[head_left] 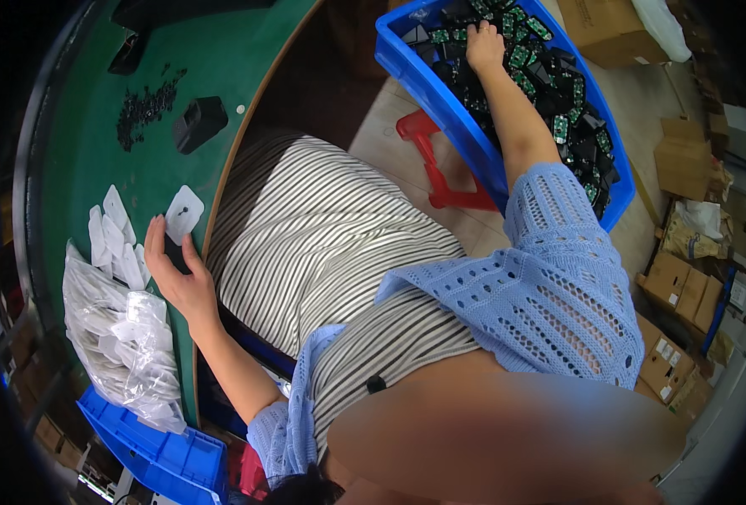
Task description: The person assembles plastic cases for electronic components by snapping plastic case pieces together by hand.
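Note:
My left hand (181,278) is over the green table, its thumb and fingers closed on the edges of a white plastic plate (189,204). A small dark piece lies on the plate's middle. My right hand (485,50) reaches into a blue bin (440,114) full of black housings with green circuit boards (520,59). Its fingers are bent down among these parts, and what they hold, if anything, is hidden. Beside my left hand, several loose white plates (114,231) lie by a clear plastic bag (120,337) of similar white pieces.
On the green table (247,38) lie a scatter of small black parts (146,109) and a black housing (199,124). A red stool (444,172) stands beneath the blue bin. Cardboard boxes (684,282) line the right side; another blue bin (158,450) is at lower left.

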`<state>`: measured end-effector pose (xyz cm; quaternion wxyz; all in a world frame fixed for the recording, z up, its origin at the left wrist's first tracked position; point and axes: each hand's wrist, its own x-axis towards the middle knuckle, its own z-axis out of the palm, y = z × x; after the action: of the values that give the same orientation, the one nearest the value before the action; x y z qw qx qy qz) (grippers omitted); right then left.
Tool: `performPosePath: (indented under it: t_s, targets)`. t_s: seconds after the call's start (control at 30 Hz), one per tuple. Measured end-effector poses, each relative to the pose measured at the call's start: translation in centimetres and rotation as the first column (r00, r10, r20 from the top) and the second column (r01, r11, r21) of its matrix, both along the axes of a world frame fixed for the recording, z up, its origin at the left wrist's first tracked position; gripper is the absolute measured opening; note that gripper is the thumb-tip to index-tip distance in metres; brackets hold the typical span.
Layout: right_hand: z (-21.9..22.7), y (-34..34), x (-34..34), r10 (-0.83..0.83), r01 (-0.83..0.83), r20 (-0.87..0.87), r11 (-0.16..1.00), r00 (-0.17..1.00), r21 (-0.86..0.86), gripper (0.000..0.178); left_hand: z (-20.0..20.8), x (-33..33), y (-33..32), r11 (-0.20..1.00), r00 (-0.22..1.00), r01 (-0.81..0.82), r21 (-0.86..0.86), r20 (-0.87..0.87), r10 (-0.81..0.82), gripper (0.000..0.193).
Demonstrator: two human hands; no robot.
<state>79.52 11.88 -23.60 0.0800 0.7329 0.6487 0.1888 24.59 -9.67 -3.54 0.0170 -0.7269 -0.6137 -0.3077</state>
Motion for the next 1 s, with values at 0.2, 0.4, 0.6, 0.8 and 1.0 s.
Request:
performPosePath:
  t_s: [0.2, 0.4, 0.6, 0.8, 1.0]
  targets:
    - [2.1, -0.9, -0.2, 0.127, -0.12, -0.166, 0.991, 0.978, 0.055, 0.04, 0.4, 0.1, -0.5, 0.987, 0.996, -0.082, 0.138, -0.011, 0.085, 0.031]
    - [5.8, -4.1, -3.1, 0.212, 0.021, -0.75, 0.957, 0.627, 0.288, 0.035, 0.9, 0.5, -0.9, 0.896, 0.969, -0.165, 0.411, 0.236, 0.07, 0.026]
    - [15.7, -15.1, -17.3, -0.245, -0.399, -0.869, 0.915, -0.429, -0.061, 0.032, 2.1, 8.9, -0.8, 0.957, 0.91, 0.277, 0.08, 0.299, -0.288, 0.07]
    - [19.9, -17.7, -25.5, -0.465, -0.698, -0.711, 0.714, -0.528, 0.052, 0.028, 2.2, 9.9, -1.4, 0.899, 0.778, 0.419, -0.127, 0.561, -0.283, 0.028]
    - [22.2, -17.5, -30.9, 0.444, -0.728, -0.837, 0.451, -0.318, 0.516, 0.037, 1.9, 7.4, -3.6, 0.922, 0.133, 0.314, -0.226, 0.972, 0.193, 0.014]
